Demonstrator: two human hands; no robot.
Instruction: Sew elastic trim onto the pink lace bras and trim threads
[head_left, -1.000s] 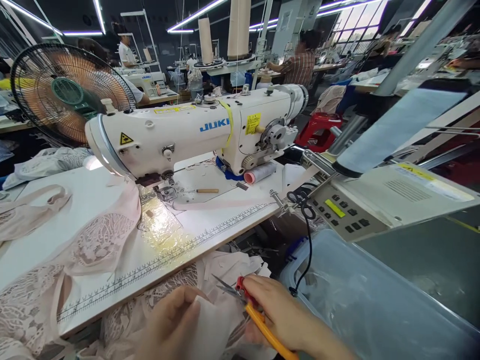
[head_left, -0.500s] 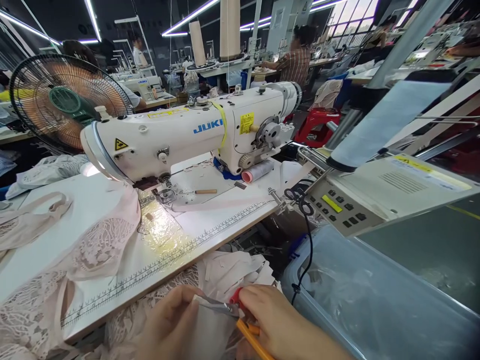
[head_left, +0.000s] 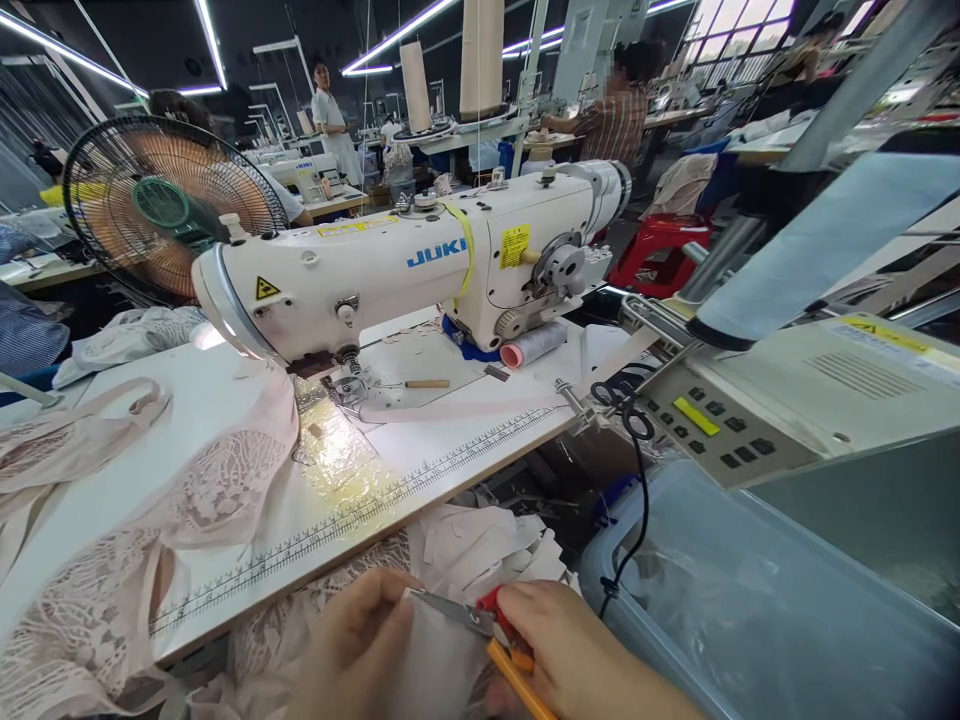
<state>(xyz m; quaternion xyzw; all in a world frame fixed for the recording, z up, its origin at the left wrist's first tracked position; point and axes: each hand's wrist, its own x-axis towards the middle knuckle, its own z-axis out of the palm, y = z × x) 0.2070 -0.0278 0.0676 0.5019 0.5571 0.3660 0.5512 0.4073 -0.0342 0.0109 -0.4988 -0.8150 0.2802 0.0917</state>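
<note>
Low in the head view, my left hand (head_left: 364, 640) pinches the edge of a pale fabric piece (head_left: 439, 655). My right hand (head_left: 559, 640) is wrapped round scissors (head_left: 461, 612) with red and orange handles. The blades point left and meet the fabric edge beside my left fingertips. Beneath and behind my hands lies a heap of pale pink cloth and lace (head_left: 487, 550). A white sewing machine (head_left: 375, 270) stands beyond, with a pink lace garment (head_left: 217, 480) on the table at its left.
The table edge with a printed ruler (head_left: 360, 515) runs diagonally ahead of my hands. At the right are a control box (head_left: 810, 400), a hanging black cord (head_left: 643, 500) and a translucent bin (head_left: 750, 600). A fan (head_left: 169, 205) and other people are farther back.
The view has shifted, so the machine and table appear farther right. My left hand still pinches the fabric and my right hand still holds the scissors at its edge.
</note>
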